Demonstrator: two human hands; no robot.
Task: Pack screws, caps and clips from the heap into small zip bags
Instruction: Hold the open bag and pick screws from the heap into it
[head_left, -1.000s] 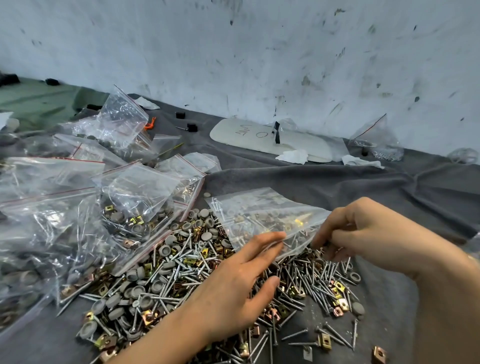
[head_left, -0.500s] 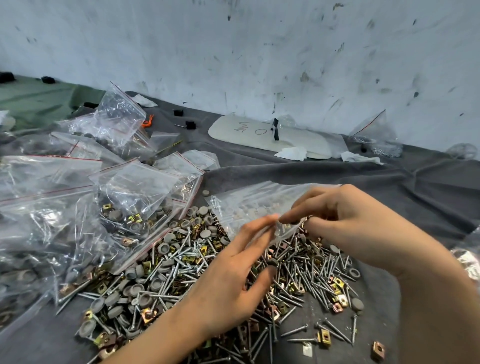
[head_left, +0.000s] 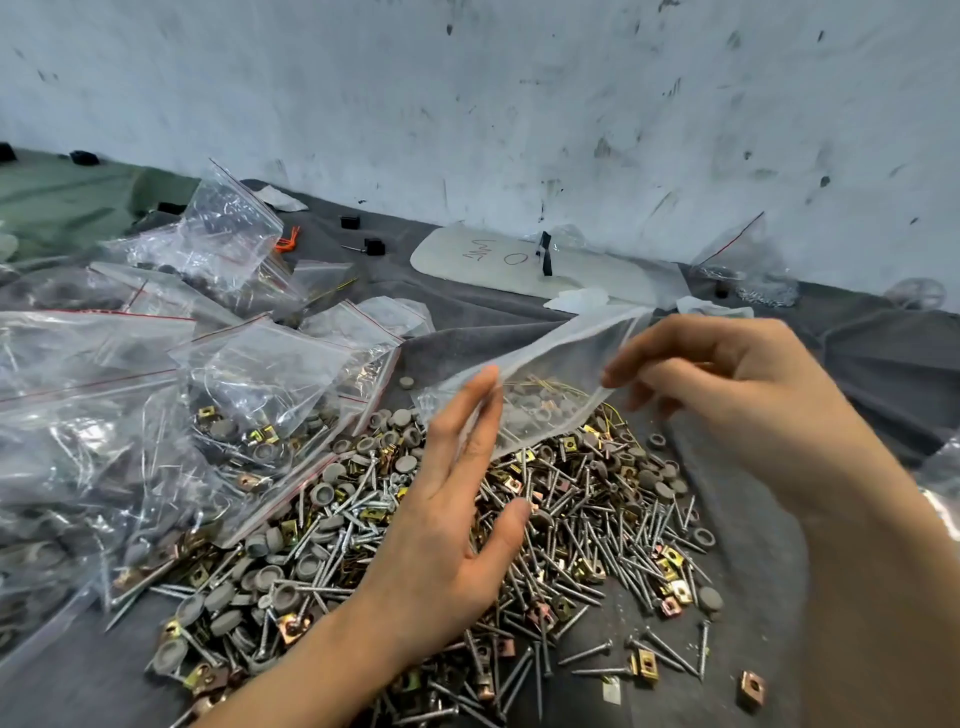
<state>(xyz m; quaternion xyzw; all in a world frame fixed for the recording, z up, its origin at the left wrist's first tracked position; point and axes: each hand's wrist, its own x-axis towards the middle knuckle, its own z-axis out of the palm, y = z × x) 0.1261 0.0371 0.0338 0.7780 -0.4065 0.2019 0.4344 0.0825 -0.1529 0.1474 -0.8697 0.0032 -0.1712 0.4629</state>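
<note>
A small clear zip bag (head_left: 550, 395) hangs lifted above the heap of screws, grey caps and brass clips (head_left: 571, 519) on the grey cloth. Some caps and clips show through the bag. My right hand (head_left: 727, 395) pinches the bag's right edge between thumb and fingertips. My left hand (head_left: 452, 519) is held over the heap with fingers straight, their tips touching the bag's left edge, and the thumb spread away from it.
Several filled zip bags (head_left: 249, 384) are piled on the left. A white oval plate (head_left: 498, 260) with writing lies by the wall, with another bag (head_left: 748, 265) at the back right. Loose screws and clips (head_left: 649, 665) lie scattered in front of the heap.
The bag has risen off the heap and tilted up to the right. My right hand shifted from the bag's right end to its upper edge; my left fingers straightened against the bag's left edge.
</note>
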